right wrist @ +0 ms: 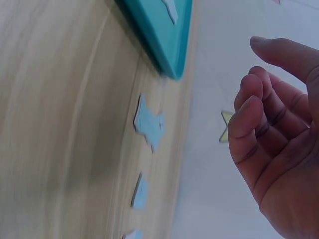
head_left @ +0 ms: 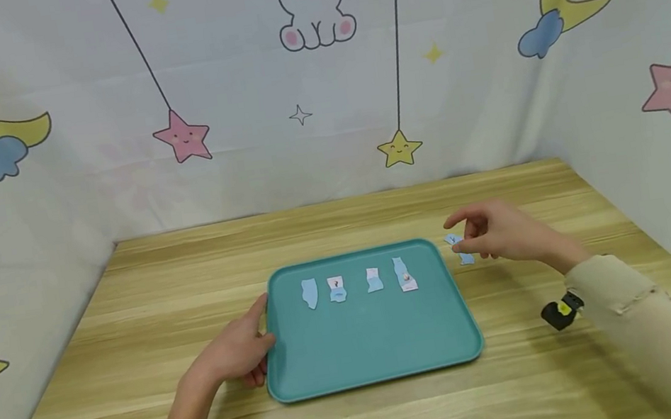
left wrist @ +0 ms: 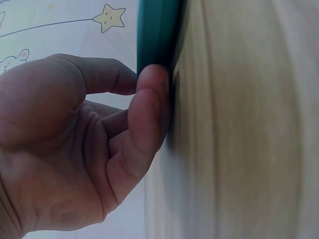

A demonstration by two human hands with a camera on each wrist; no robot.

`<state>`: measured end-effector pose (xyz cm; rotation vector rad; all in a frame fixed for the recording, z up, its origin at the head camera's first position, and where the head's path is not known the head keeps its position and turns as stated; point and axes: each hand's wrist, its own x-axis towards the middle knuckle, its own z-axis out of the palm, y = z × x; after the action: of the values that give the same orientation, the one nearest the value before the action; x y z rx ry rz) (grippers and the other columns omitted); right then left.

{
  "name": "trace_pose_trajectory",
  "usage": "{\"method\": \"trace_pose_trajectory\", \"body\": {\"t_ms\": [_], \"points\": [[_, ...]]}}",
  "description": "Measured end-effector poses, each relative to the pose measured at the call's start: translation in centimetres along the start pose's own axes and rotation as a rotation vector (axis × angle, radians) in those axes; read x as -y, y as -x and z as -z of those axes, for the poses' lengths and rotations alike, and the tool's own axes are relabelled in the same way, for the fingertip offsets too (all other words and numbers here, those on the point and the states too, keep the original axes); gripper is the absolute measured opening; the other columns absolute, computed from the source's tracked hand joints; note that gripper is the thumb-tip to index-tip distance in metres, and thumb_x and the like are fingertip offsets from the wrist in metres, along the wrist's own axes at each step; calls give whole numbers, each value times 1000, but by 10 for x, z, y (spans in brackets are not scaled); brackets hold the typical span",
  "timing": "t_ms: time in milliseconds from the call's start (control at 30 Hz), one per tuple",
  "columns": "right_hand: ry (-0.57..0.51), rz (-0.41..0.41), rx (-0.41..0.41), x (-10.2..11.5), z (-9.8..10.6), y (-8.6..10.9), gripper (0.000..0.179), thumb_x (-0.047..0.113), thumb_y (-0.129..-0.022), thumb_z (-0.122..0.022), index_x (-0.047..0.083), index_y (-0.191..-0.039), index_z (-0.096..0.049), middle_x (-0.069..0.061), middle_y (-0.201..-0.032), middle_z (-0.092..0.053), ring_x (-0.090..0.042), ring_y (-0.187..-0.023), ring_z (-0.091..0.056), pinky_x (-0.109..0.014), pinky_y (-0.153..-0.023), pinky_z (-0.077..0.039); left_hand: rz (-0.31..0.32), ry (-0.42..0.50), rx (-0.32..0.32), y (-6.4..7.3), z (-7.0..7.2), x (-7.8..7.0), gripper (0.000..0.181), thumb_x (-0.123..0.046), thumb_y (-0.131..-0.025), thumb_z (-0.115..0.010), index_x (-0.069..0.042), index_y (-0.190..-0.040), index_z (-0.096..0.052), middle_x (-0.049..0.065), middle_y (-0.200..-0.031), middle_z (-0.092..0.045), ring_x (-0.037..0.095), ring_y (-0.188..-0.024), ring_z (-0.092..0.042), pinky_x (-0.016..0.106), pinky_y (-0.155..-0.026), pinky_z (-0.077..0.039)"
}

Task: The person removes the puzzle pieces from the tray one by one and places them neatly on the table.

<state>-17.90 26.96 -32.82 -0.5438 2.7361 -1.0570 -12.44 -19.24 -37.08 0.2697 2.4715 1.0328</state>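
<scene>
Head view: the left hand touches the nine-o'clock rim of the teal tray, its grip relaxed. Four flat pieces lie on it toward twelve o'clock, long axes roughly twelve to six, pale blue, three partly white. Off the tray's one-o'clock corner, a loose piece on the counter runs eleven to five, light blue, dark-marked; the right hand overlaps it, grip released.

Left wrist view: thumb and fingers meet the tray's edge.

Right wrist view: the hand holds nothing; at nine o'clock lies a jagged pale-blue piece.

Tray front free; 4 pieces behind.
</scene>
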Motion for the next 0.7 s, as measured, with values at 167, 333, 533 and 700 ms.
{"method": "trace_pose_trajectory", "body": {"t_ms": [167, 333, 533, 700], "points": [[-5, 11, 52, 10, -19, -13, 44, 14, -94, -78, 1, -134, -67, -4, -78, -62, -22, -62, -60, -29, -54, -52, 4, 2, 2, 0, 0, 0, 79, -5, -103, -48, 5, -168, -5, 8, -58, -60, 16, -43, -59, 34, -45, -56], [15, 22, 98, 16, -37, -26, 47, 14, -93, -78, 0, -136, -66, -4, -81, -62, -16, -64, -56, -28, -57, -51, 10, 1, 0, 1, 0, 1, 78, -5, -103, -48, 4, -168, -5, 9, -58, -60, 17, -43, -60, 34, -45, -56], [80, 11, 136, 15, -52, -37, 54, 15, -89, -81, 1, -138, -65, -1, -79, -61, -15, -69, -55, -28, -64, -48, 6, -2, 2, 0, 0, 2, 79, -5, -102, -48, 3, -168, -5, 9, -58, -60, 17, -43, -60, 34, -45, -56], [97, 9, 171, 14, -59, -42, 58, 17, -88, -84, 2, -140, -64, 0, -74, -58, -14, -67, -52, -28, -64, -45, 5, -1, 2, 1, 1, 3, 79, -5, -102, -48, 3, -168, -5, 9, -58, -60, 17, -43, -60, 34, -45, -57]]}}
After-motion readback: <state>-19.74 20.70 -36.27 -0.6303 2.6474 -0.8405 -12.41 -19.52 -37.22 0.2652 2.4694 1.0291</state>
